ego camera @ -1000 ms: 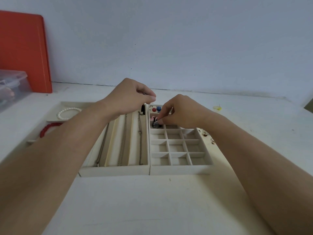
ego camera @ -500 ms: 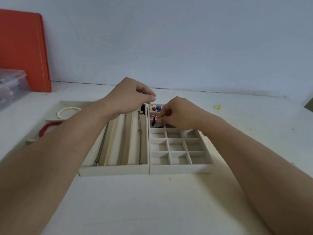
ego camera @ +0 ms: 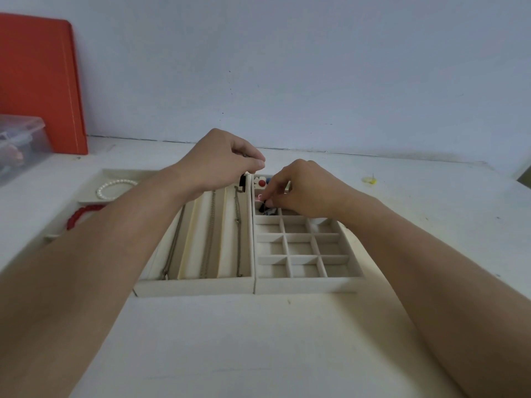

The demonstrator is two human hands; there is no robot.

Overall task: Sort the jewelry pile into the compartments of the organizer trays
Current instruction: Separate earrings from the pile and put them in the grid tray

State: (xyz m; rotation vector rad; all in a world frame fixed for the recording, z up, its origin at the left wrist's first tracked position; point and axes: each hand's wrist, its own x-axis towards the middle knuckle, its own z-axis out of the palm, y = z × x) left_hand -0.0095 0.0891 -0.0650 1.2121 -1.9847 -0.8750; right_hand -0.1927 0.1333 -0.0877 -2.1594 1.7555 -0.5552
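Observation:
Two cream organizer trays sit side by side. The long-slot tray (ego camera: pixel 195 287) holds several chains (ego camera: pixel 209 239). The grid tray (ego camera: pixel 304 286) has small pieces in its far cells: a red bead (ego camera: pixel 261 183) and a dark piece (ego camera: pixel 265 209). My left hand (ego camera: pixel 221 165) hovers over the far end of the slot tray, fingers pinched shut on a thin chain whose black pendant (ego camera: pixel 242 180) hangs below. My right hand (ego camera: pixel 301 188) pinches a small pink piece (ego camera: pixel 259 197) over the grid tray's far left cells. A third tray (ego camera: pixel 115 172) on the left holds a pearl bracelet (ego camera: pixel 115 187) and a red bracelet (ego camera: pixel 82 215).
An orange board (ego camera: pixel 40 81) leans on the wall at the far left, with a clear plastic box (ego camera: pixel 20 142) in front of it. A small yellow object (ego camera: pixel 369 180) lies on the white table at the right. The wall runs close behind the trays.
My right hand has shifted slightly toward the far left cells of the grid tray, fingers still pinched. My left hand has barely moved.

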